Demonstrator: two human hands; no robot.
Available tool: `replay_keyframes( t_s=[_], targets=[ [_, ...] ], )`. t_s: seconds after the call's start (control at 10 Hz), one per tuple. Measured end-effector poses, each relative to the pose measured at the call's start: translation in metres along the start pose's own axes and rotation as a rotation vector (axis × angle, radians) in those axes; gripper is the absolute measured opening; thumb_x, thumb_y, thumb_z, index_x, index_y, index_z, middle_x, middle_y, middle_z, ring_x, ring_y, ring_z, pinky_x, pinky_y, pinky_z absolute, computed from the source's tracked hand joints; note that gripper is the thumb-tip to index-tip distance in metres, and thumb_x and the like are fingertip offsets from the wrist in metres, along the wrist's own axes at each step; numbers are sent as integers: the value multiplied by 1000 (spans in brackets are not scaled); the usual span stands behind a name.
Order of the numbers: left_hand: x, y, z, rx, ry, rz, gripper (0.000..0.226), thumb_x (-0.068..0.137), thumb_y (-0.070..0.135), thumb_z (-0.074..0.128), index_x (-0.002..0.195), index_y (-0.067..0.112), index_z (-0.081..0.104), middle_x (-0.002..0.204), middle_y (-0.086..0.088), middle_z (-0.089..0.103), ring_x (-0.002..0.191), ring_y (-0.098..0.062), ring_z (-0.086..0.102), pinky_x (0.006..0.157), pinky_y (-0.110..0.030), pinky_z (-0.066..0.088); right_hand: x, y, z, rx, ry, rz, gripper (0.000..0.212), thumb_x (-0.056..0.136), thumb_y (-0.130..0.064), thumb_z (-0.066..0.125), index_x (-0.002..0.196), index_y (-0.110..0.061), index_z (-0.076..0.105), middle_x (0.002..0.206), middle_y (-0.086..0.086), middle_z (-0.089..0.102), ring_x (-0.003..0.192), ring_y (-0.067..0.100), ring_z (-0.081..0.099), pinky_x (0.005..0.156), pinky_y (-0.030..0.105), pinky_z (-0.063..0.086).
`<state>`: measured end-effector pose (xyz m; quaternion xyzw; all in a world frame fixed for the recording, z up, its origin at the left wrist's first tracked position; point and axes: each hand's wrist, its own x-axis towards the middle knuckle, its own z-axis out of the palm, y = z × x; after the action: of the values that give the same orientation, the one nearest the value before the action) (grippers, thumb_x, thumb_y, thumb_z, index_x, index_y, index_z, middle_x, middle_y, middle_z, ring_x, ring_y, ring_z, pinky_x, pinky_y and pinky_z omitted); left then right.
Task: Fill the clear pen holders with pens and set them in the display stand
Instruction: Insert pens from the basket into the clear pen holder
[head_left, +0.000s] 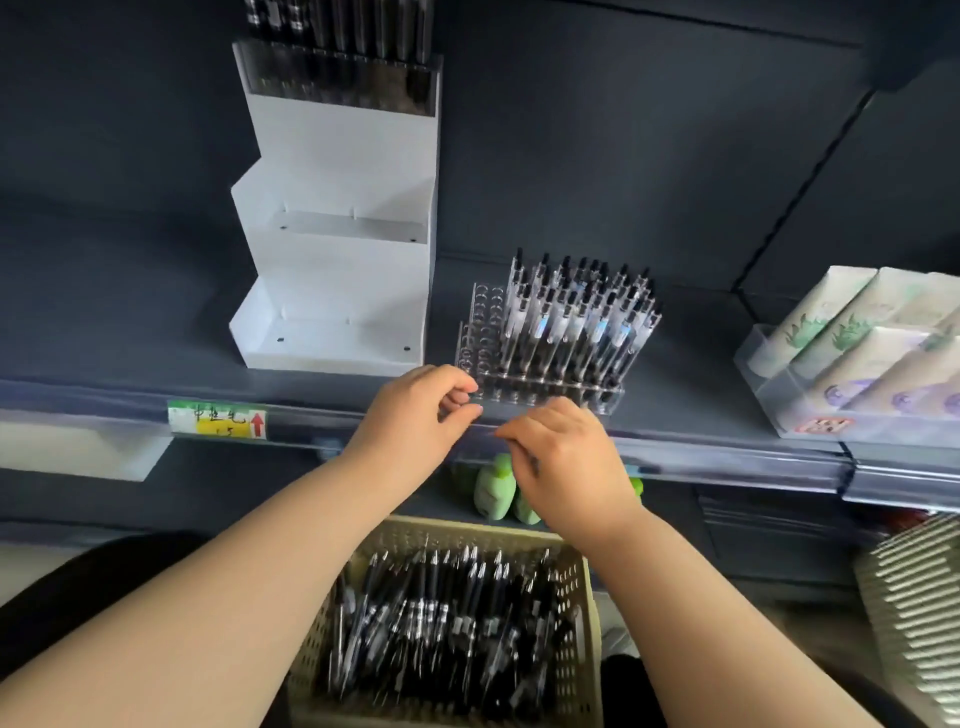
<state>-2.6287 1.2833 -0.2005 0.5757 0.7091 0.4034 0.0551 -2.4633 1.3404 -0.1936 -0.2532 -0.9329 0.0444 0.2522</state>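
Observation:
A clear pen holder (480, 332) stands on the dark shelf, tilted back. Black-capped pens (576, 317) fill most of it, and its left columns of holes are empty. My left hand (415, 415) pinches the holder's front left corner between thumb and curled fingers. My right hand (563, 462) hovers at the shelf's front rail just below the holder, fingers curled; what it holds is hidden. The white stepped display stand (337, 291) sits left of the holder, its two lower tiers bare. Its top tier carries a filled holder (337, 67). Below, a beige basket (579, 623) holds loose pens (441, 623).
A clear tray of pale tubes (852, 358) stands on the shelf at right. Green bottles (493, 488) sit on the lower shelf behind the basket. A yellow price tag (218, 421) is on the shelf rail. Stacked ribbed items (914, 613) lie at lower right.

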Motion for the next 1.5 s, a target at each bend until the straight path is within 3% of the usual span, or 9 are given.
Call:
replay_keyframes(
  t_s=[0.2, 0.3, 0.5, 0.6, 0.8, 1.0, 1.2, 1.4, 1.5],
  targets=[
    [-63, -18, 15, -5, -178, -188, 16, 83, 18, 68, 99, 19, 65, 84, 12, 59, 75, -1, 55, 73, -15, 44, -48, -3, 31, 41, -332, 254, 23, 88, -11, 52, 103, -12, 69, 97, 7, 69, 97, 29, 53, 84, 41, 44],
    [-88, -25, 18, 145, -343, -227, 17, 87, 20, 62, 104, 19, 64, 94, 8, 58, 80, -5, 53, 71, -11, 37, -71, -9, 45, 27, -514, 406, 28, 88, -16, 49, 111, -19, 65, 107, 6, 65, 105, 26, 51, 89, 37, 44],
    [-113, -40, 20, 433, -722, -495, 33, 95, 6, 44, 125, 10, 55, 130, -8, 50, 112, -23, 53, 94, -25, 40, -100, -25, 69, 12, -842, 594, 33, 85, -10, 51, 113, -24, 62, 116, 6, 61, 103, 26, 59, 87, 33, 50],
    [-116, -54, 14, 543, -776, -520, 33, 92, 1, 45, 123, 4, 57, 129, -13, 53, 115, -26, 53, 98, -29, 41, -102, -26, 74, 18, -894, 611, 32, 87, -10, 52, 114, -25, 60, 118, 5, 60, 101, 26, 59, 85, 32, 51],
    [-108, -67, 11, 645, -792, -681, 27, 89, 3, 51, 115, -1, 58, 121, -16, 55, 104, -29, 56, 93, -34, 46, -98, -32, 84, 33, -900, 513, 39, 88, -5, 47, 122, -23, 57, 122, 5, 57, 104, 27, 59, 85, 34, 51],
    [-127, -72, 30, 658, -894, -730, 31, 87, 0, 48, 116, 6, 58, 114, -10, 59, 104, -25, 57, 80, -28, 45, -91, -52, 109, 32, -811, 213, 45, 86, -1, 49, 128, -18, 52, 133, 5, 45, 116, 26, 49, 95, 35, 44],
    [-129, -80, 53, 677, -912, -878, 49, 87, 0, 51, 135, 2, 42, 138, -12, 43, 126, -26, 43, 100, -31, 38, -75, -61, 134, -106, -773, -48, 48, 83, -2, 52, 129, -12, 49, 135, 7, 43, 121, 28, 37, 101, 37, 32],
    [-136, -86, 70, 612, -973, -923, 40, 95, 16, 42, 135, 14, 45, 142, -6, 43, 131, -24, 40, 106, -35, 30, -65, -69, 156, -208, -828, -165, 37, 90, -12, 48, 127, -12, 49, 133, 10, 43, 122, 29, 35, 99, 39, 30],
    [-133, -89, 72, 586, -937, -993, 42, 95, 11, 36, 136, 13, 44, 144, -6, 41, 135, -20, 35, 110, -32, 23, -61, -73, 165, -218, -813, -157, 34, 93, -15, 43, 127, -12, 48, 132, 9, 44, 120, 28, 36, 96, 38, 30]
  ],
)
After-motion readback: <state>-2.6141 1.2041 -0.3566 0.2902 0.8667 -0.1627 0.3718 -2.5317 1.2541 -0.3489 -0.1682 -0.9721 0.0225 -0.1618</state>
